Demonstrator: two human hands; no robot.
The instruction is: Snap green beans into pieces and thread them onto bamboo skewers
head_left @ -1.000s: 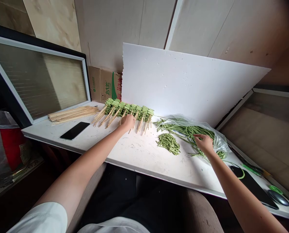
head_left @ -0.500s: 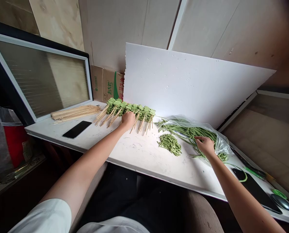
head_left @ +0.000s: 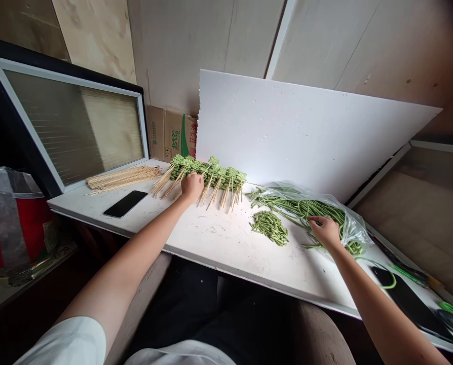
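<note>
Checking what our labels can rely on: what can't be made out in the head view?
Head view:
- Left hand: covers part of the skewered beans; any grip on a skewer is hidden.
- Right hand: its fingers hide whether it pinches the long beans.
- Plastic bag: glare blurs its contents.
- Cardboard box: white board hides part of it.
</note>
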